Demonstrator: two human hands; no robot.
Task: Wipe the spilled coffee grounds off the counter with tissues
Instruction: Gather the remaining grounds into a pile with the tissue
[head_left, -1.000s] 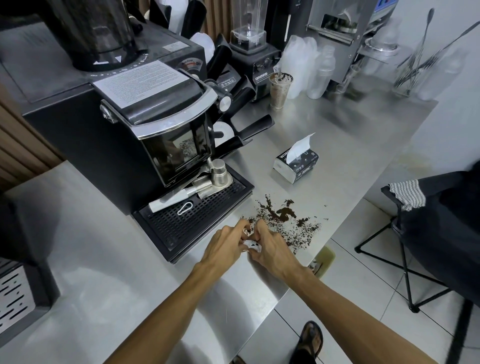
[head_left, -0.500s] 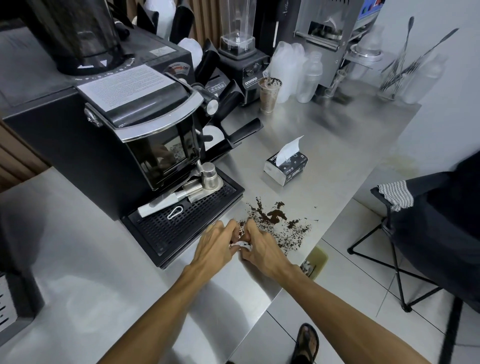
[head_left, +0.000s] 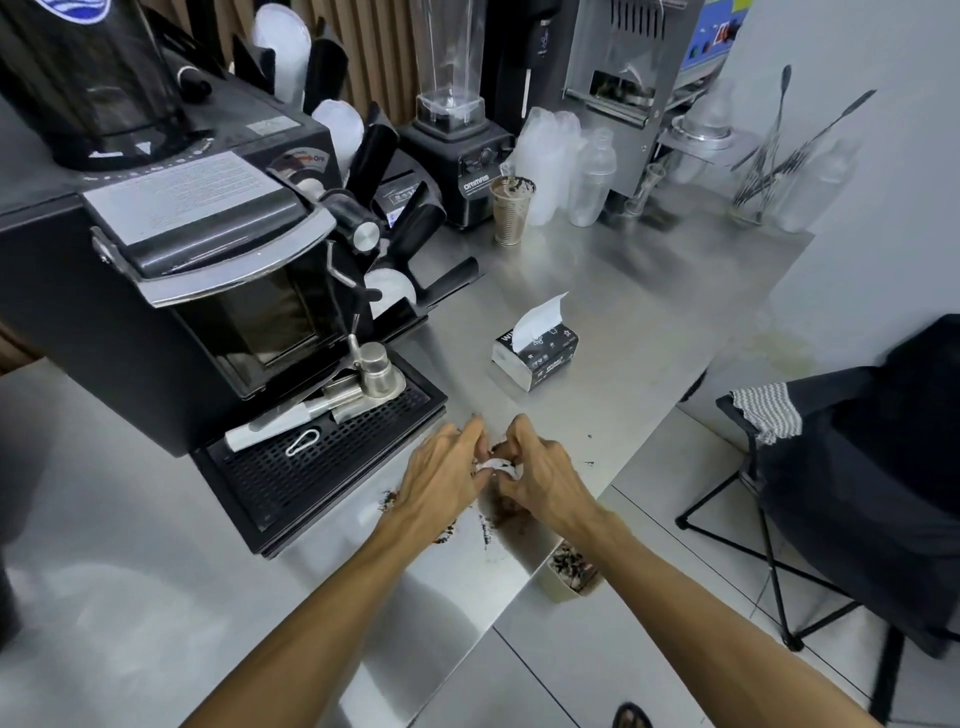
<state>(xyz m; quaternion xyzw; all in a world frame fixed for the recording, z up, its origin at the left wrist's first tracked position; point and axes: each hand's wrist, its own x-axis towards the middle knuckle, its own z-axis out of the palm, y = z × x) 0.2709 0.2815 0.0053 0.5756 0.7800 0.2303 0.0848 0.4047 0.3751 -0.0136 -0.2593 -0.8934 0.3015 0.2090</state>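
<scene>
Both hands meet over the steel counter (head_left: 649, 291) beside the drip tray. My left hand (head_left: 441, 480) and my right hand (head_left: 540, 480) together pinch a small crumpled white tissue (head_left: 493, 465) pressed on the counter. Dark coffee grounds (head_left: 506, 514) lie under and just behind my right hand, with thin smears (head_left: 441, 535) near my left wrist and a few specks (head_left: 589, 461) to the right. A black tissue pack (head_left: 537, 353) with a white sheet sticking up lies farther back on the counter.
A black coffee grinder with a perforated drip tray (head_left: 311, 462) stands left of my hands. A small bin (head_left: 569, 574) holding grounds sits below the counter edge. A blender, a drink cup (head_left: 511, 210) and plastic cups line the back. A black folding chair (head_left: 831, 467) stands at right.
Both hands with the tissue have dragged the grounds toward the counter's front edge; the spread-out pile seen earlier is now gathered under my hands. The view has also shifted.
</scene>
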